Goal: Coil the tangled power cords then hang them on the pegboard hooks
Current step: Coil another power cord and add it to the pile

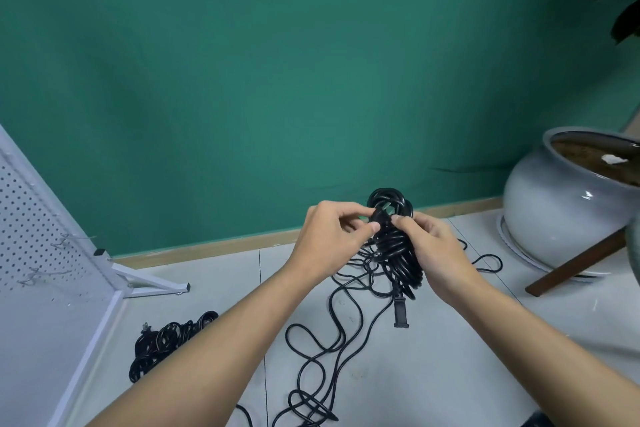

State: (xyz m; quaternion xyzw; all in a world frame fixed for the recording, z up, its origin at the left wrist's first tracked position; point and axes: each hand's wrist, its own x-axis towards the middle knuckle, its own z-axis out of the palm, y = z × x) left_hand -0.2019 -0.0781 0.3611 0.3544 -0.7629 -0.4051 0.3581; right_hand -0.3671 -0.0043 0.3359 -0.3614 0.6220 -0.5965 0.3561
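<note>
Big grey pot [554, 211] off to the right had brown soil [588, 152] in it, plus a white scrap [614, 159] on top. Left to right otherwise: white pegboard [41, 191] with wire hooks [65, 241], a cord bundle [166, 340] on the floor, and loose cord [322, 340] sprawled on the tiles under the forearms. The left hand [329, 239] pinched a cord end between thumb and forefinger near the coil [398, 250] top. The right hand [440, 253] had its fingers curled round the coil, which was up off the floor.

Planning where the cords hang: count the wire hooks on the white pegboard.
2. One thin metal wire hook sits higher on the white perforated pegboard; the other hook is lower and further left. The board runs off frame, so more may be hidden.
</note>
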